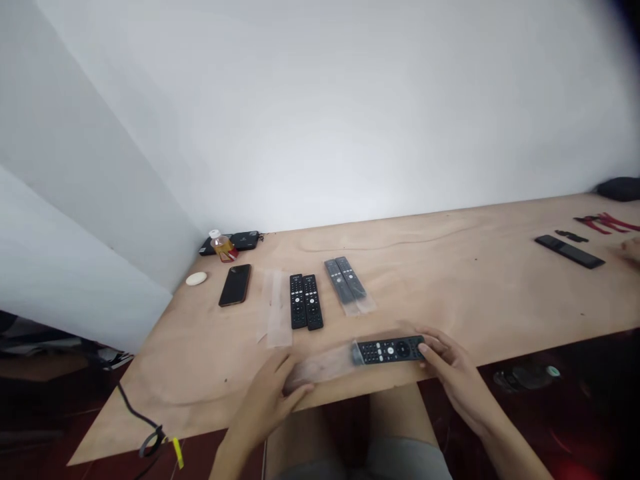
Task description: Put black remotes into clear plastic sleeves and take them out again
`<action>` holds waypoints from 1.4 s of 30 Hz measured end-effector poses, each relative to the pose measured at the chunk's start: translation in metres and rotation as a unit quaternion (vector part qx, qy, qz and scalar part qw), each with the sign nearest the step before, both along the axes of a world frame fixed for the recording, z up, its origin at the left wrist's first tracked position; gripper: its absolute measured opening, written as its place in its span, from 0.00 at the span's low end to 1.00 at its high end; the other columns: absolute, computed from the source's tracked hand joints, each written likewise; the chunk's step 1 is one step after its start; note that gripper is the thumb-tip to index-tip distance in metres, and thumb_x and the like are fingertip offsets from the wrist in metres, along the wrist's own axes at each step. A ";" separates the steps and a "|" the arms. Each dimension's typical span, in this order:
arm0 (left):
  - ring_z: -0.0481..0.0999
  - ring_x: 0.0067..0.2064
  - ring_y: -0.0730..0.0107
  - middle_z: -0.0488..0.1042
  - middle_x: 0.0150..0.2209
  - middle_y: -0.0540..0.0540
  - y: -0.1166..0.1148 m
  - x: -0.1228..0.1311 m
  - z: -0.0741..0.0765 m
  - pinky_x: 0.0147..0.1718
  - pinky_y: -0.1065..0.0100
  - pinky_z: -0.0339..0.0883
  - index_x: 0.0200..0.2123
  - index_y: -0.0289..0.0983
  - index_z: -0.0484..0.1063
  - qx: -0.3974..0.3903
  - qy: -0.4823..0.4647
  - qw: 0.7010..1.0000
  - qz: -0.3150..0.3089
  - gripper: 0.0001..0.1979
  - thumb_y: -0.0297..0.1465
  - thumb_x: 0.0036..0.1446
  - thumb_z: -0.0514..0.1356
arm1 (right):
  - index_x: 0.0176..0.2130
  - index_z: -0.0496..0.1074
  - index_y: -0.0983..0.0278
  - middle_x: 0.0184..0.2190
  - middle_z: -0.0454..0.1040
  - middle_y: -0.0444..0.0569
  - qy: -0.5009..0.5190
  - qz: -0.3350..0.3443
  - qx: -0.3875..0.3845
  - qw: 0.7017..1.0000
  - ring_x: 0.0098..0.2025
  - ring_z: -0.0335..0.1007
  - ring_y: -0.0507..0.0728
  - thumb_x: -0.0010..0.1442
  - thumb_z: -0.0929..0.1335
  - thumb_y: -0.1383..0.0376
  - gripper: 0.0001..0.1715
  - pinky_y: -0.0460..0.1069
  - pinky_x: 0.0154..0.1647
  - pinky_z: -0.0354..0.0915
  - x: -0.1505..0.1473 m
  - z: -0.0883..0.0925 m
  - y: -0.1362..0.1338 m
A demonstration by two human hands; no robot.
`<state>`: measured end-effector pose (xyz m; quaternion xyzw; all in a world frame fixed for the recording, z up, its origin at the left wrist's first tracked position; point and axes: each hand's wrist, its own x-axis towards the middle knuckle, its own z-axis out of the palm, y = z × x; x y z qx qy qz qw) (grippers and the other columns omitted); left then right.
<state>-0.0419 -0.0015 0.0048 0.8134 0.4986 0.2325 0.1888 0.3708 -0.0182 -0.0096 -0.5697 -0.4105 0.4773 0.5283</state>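
The remote (389,350) lies flat at the lower middle of the frame, near the front edge of the table (200,373), buttons up. Its long axis runs left to right, roughly along that edge. Its left end sits in the mouth of a clear sleeve (320,369), which stretches further left toward the left hand (265,407).

That hand is curled narrow over the sleeve's far end, with the thumb hidden. The right hand (453,377) is the nearer to the remote, and its fingers (429,349) close on the remote's right end, holding it. The 2 hands sit at opposite ends of that axis, with sleeve and remote between them.

Above them, at the middle of the frame, lie 2 bare remotes (298,301), with 2 sleeved remotes (336,280) to their right and a flat sleeve (274,310) to their left. A phone (235,285), a white oval object (196,279) and a bottle (221,245) sit at the upper left. At the upper right are a long black remote (570,251), red-handled pliers (600,223) and another person's hand (631,250).
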 end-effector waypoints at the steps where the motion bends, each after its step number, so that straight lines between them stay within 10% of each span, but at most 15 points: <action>1: 0.81 0.55 0.51 0.79 0.54 0.42 -0.002 -0.007 0.000 0.52 0.55 0.79 0.54 0.45 0.76 0.003 0.001 1.000 0.001 0.12 0.40 0.70 0.66 | 0.57 0.80 0.58 0.51 0.84 0.55 -0.010 -0.015 0.009 1.000 0.52 0.79 0.67 0.62 0.78 0.45 0.31 0.53 0.41 0.77 0.004 -0.001 -0.002; 9: 0.82 0.58 0.51 0.82 0.56 0.43 -0.005 -0.035 -0.006 0.58 0.52 0.78 0.54 0.46 0.79 0.044 0.004 0.999 0.018 0.12 0.39 0.71 0.63 | 0.41 0.77 0.61 0.34 0.81 0.51 -0.149 0.020 0.042 0.988 0.37 0.79 0.63 0.64 0.75 0.47 0.21 0.53 0.35 0.73 -0.060 -0.011 0.010; 23: 0.78 0.52 0.50 0.79 0.50 0.40 0.006 0.004 0.000 0.52 0.50 0.75 0.56 0.44 0.77 0.013 0.002 1.000 0.001 0.14 0.40 0.71 0.65 | 0.46 0.77 0.61 0.36 0.83 0.52 -0.419 0.106 0.083 0.898 0.39 0.79 0.63 0.73 0.71 0.61 0.07 0.51 0.41 0.64 -0.162 0.019 0.117; 33: 0.80 0.49 0.51 0.81 0.47 0.42 0.016 -0.010 -0.015 0.51 0.51 0.76 0.53 0.45 0.80 -0.030 -0.098 0.993 0.061 0.17 0.40 0.62 0.71 | 0.36 0.76 0.60 0.44 0.78 0.49 -0.312 0.277 0.181 0.891 0.52 0.72 0.62 0.66 0.73 0.70 0.07 0.54 0.55 0.67 -0.117 0.018 0.042; 36: 0.81 0.48 0.57 0.80 0.46 0.44 0.019 -0.008 -0.020 0.52 0.55 0.77 0.57 0.45 0.78 -0.055 -0.271 0.952 0.134 0.22 0.41 0.61 0.72 | 0.33 0.74 0.60 0.35 0.76 0.46 -0.232 0.256 0.125 0.930 0.42 0.72 0.60 0.68 0.71 0.67 0.09 0.51 0.45 0.67 -0.101 0.013 0.031; 42: 0.83 0.53 0.59 0.74 0.59 0.41 0.014 0.052 -0.016 0.52 0.60 0.81 0.70 0.49 0.64 -0.133 -0.562 0.777 0.250 0.49 0.39 0.48 0.81 | 0.32 0.73 0.62 0.26 0.69 0.42 -0.030 0.145 0.075 0.986 0.30 0.64 0.55 0.71 0.71 0.51 0.21 0.48 0.32 0.59 -0.137 0.001 0.034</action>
